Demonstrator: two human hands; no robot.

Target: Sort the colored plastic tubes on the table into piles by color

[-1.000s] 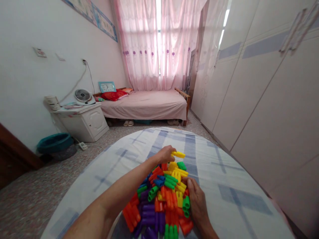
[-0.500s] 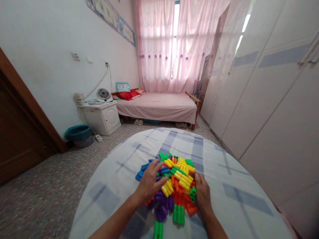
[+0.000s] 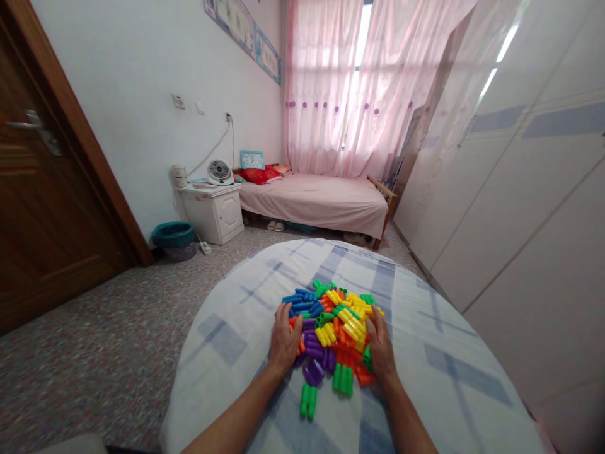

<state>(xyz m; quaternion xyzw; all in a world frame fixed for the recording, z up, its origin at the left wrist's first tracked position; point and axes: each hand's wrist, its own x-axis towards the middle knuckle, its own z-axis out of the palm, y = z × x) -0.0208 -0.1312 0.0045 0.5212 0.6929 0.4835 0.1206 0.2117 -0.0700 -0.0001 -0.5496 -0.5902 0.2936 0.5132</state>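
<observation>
A heap of plastic tube-shaped building blocks lies on the cloth-covered table. My left hand rests against the heap's left side, fingers apart, beside orange blocks and just below the blue blocks. On the opposite side my right hand touches the edge with its fingers spread, near the yellow blocks and a green one it partly hides. Purple blocks sit at the near left of the heap. Two green blocks, one by the orange blocks and one apart, lie closest to me.
Beyond the round table stands a bed with a pink sheet. A white cabinet carrying a small fan and a teal-rimmed bin are at the left. Tall wardrobe doors line the right side.
My left hand has moved off the top of the heap to its left edge, uncovering blue and purple blocks. My right hand stays at the right edge. The view has swung left.
</observation>
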